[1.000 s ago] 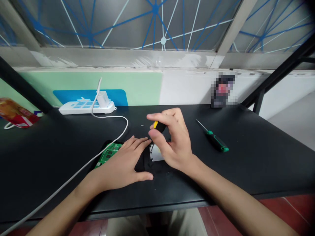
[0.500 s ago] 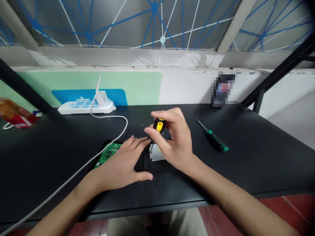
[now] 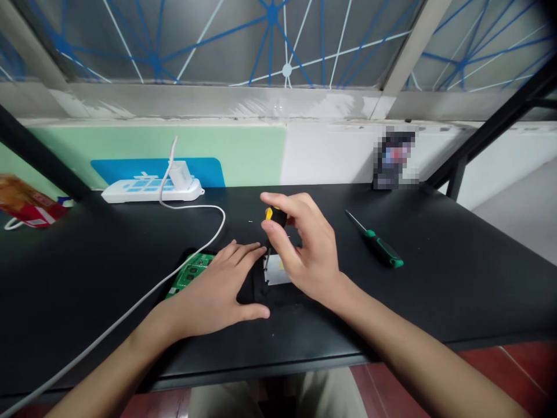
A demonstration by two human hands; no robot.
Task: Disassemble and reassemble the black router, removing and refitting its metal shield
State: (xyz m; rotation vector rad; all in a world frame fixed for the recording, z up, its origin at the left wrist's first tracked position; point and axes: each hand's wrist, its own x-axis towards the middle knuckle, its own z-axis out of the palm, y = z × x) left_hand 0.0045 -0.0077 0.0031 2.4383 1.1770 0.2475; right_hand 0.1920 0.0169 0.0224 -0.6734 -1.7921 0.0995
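Observation:
My right hand (image 3: 307,244) grips a short black-and-yellow screwdriver (image 3: 277,216) between thumb and fingers. Its shaft points down to the left edge of a silvery metal plate (image 3: 276,271), which my right hand partly covers. My left hand (image 3: 221,284) lies spread and flat over a black device (image 3: 247,285) beside the plate, thumb stretched out toward me. Left of that hand, a green circuit board (image 3: 191,273) shows in the device's dark casing. Whether the tip sits in a screw is too small to tell.
A green-and-black screwdriver (image 3: 383,248) lies to the right. A white cable (image 3: 130,310) runs across the left side from a white power strip (image 3: 152,190). A red-and-brown package (image 3: 32,200) stands at far left. A pixelated dark object (image 3: 395,159) leans on the wall.
The screwdriver's handle has turned and tilted slightly left in my right hand, whose fingertips have shifted a little left. My left hand stays in place.

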